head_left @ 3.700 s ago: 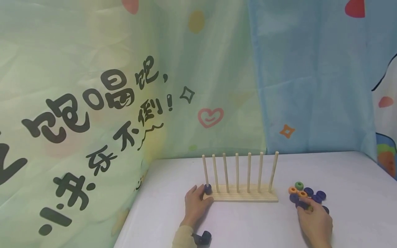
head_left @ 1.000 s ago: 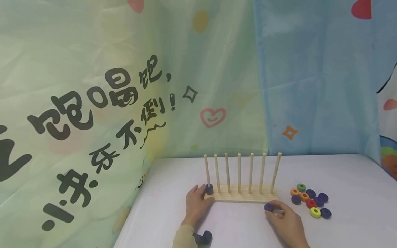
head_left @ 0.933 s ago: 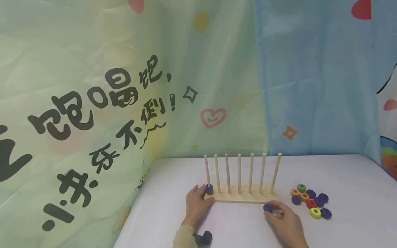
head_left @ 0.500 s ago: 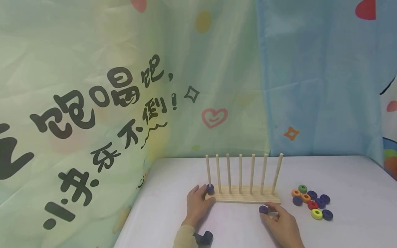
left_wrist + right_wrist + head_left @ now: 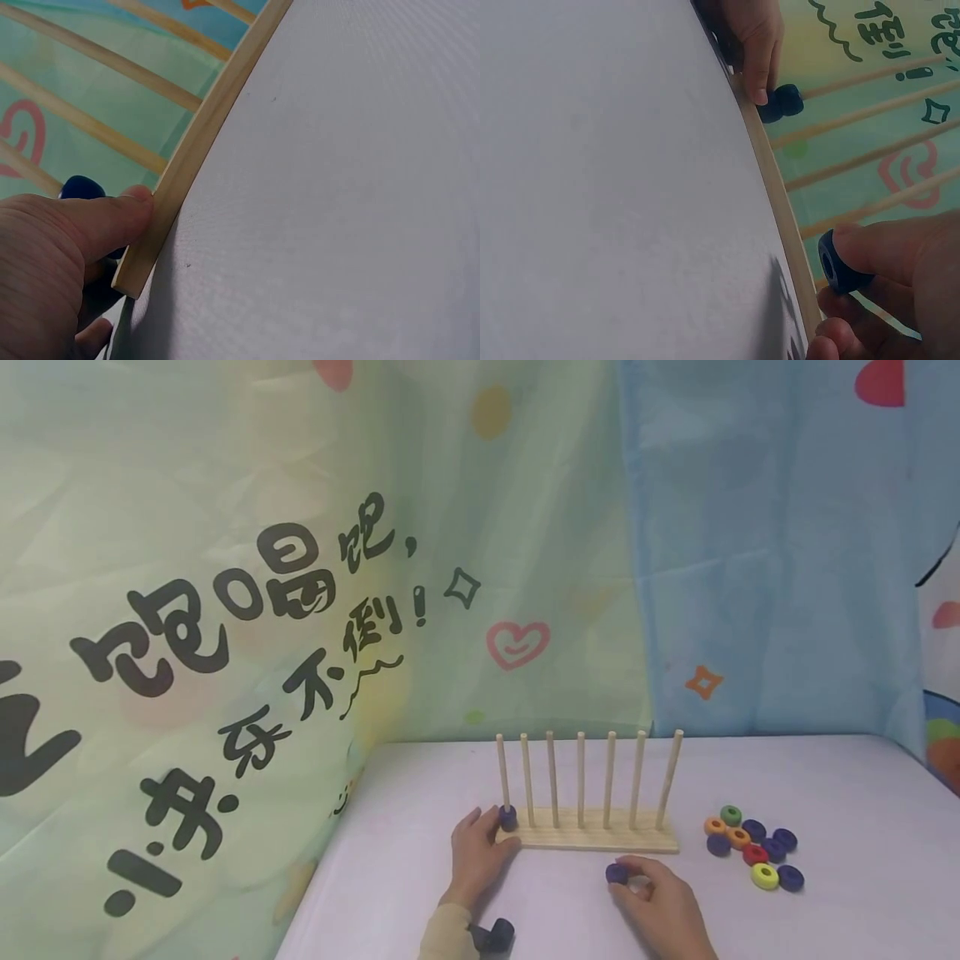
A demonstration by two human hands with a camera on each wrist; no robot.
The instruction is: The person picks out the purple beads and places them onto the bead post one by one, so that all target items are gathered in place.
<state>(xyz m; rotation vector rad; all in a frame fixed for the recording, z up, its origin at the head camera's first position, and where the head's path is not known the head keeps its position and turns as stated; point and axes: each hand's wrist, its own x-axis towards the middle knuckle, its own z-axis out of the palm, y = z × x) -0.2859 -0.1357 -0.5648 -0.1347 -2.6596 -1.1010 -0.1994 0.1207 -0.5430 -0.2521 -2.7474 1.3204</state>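
A wooden peg rack (image 5: 592, 838) with several upright pegs stands on the table. My left hand (image 5: 476, 853) grips its left end, the thumb (image 5: 112, 221) on the front edge of the base. Beside those fingers, dark blue rings (image 5: 781, 103) sit at the foot of the leftmost peg; in the right wrist view they look like two, stacked. My right hand (image 5: 662, 900) pinches another dark blue ring (image 5: 617, 873) between thumb and fingers, in front of the rack and right of its middle. The ring's hole (image 5: 828, 264) shows in the right wrist view.
On the right of the white table (image 5: 570, 914) lie loose rings: a green ring (image 5: 731, 815), a yellow ring (image 5: 765, 876), a red ring (image 5: 754, 854), orange ones (image 5: 738, 837) and several dark blue ones (image 5: 791, 877). A printed curtain (image 5: 525, 568) hangs behind.
My right hand has taken a dark blue ring from the loose pile and carried it left to the front of the rack. The left hand stays on the rack's end.
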